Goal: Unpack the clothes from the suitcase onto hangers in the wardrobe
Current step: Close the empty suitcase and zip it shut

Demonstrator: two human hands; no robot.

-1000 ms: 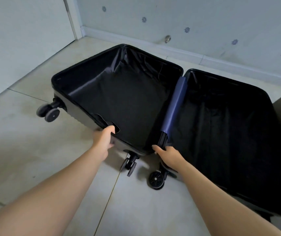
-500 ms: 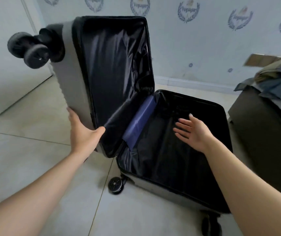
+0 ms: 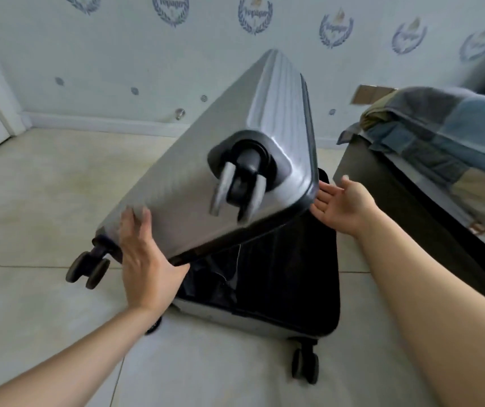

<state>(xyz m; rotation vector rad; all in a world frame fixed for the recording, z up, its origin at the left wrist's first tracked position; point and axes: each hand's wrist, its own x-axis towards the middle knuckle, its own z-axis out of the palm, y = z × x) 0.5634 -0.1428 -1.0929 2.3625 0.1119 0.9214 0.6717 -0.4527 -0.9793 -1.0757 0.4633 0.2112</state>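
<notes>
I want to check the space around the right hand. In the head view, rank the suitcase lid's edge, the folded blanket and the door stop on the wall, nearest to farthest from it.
1. Suitcase lid's edge: at the right hand's fingertips, to its left.
2. Folded blanket: up and to its right, on the dark furniture.
3. Door stop: far left, low on the back wall.

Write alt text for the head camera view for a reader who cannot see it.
A person's left hand presses the raised grey half of a suitcase down over its black-lined lower half on a tiled floor, the gap partly open. The right hand, fingers spread, waits at the lid's far edge. Folded clothes lie on a dark piece of furniture to the right.
</notes>
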